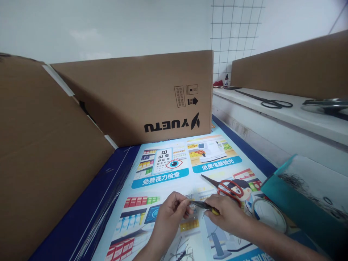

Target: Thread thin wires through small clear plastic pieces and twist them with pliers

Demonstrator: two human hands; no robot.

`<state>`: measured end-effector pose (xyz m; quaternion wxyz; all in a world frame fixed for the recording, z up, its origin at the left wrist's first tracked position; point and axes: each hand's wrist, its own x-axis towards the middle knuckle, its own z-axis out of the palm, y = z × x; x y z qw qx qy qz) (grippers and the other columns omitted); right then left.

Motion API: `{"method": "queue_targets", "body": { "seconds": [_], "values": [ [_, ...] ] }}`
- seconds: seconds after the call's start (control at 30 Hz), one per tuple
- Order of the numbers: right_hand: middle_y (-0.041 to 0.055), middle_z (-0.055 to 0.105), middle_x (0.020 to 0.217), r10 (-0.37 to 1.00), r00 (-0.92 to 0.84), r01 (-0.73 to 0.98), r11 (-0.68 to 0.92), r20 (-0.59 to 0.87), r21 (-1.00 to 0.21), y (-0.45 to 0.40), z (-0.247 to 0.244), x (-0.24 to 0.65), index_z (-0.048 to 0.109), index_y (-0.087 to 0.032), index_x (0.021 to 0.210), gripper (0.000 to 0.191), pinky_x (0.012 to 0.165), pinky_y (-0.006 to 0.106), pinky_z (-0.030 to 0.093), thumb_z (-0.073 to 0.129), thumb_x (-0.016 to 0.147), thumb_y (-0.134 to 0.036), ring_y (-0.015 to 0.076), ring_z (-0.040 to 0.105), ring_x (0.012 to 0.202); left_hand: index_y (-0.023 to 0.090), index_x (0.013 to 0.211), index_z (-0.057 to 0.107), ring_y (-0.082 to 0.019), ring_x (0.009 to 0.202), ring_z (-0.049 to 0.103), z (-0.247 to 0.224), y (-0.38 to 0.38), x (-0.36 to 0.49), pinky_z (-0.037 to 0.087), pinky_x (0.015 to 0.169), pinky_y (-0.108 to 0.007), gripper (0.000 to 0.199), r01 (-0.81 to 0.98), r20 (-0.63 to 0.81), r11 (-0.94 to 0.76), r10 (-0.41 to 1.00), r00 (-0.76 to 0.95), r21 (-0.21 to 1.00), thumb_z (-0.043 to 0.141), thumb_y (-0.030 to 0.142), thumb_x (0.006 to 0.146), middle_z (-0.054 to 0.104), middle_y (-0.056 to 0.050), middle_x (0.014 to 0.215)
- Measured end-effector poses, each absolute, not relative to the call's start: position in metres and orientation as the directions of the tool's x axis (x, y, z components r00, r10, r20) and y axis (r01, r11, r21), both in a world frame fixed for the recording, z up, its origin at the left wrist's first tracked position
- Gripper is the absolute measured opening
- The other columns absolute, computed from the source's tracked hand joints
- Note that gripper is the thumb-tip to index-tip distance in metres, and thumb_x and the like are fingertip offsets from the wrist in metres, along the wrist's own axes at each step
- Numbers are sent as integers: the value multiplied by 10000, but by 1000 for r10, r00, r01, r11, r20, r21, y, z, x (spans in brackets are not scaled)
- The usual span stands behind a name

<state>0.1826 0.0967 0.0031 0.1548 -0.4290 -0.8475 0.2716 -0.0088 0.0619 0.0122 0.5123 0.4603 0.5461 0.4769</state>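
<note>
My right hand (227,212) is closed around long-nose pliers (200,204) with dark jaws and black-and-yellow handles. The jaws point left and meet the fingertips of my left hand (174,212), which pinches a piece of thin wire (191,197). Fingers hide most of that wire, and I cannot tell whether the jaws grip it. Just beyond my right hand lie red-handled scissors (231,189), blades pointing up and left. Loose pieces of thin wire (182,252) lie on the printed sheet below my hands.
A teal box (299,210) on the right holds many small dark wire pieces. Beside it lies a round coil (270,215). Cardboard panels (136,94) stand behind and to the left. Black scissors (276,104) and a metal object (324,105) rest on the white ledge.
</note>
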Motion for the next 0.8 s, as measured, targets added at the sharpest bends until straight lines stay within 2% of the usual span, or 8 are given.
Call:
{"method": "queue_targets", "body": {
  "seconds": [0.23,0.5,0.8],
  "values": [
    [17,626,756,820,-573,653,460,5,-602,97,7,181,587,-180,756,88,603,225,333,537,752,-252,155,560,715,179,713,504,-122,509,537,11,65,-12,437,541,-241,181,-31,-139,138,990,-17,990,576,328,785,639,-8,556],
    [30,619,847,812,-582,653,504,52,-565,95,6,182,592,-193,858,123,692,240,369,536,753,-222,176,552,812,166,712,521,-117,479,532,11,66,-13,414,510,-233,186,-110,-169,171,985,30,979,566,326,795,638,-23,546],
    [27,615,823,796,-601,640,534,73,-552,94,7,182,590,-193,858,110,666,229,372,522,778,-228,165,549,785,153,734,546,-117,490,536,3,69,-20,411,522,-235,210,-125,-165,179,980,115,976,551,345,819,643,-38,559]
  ]
}}
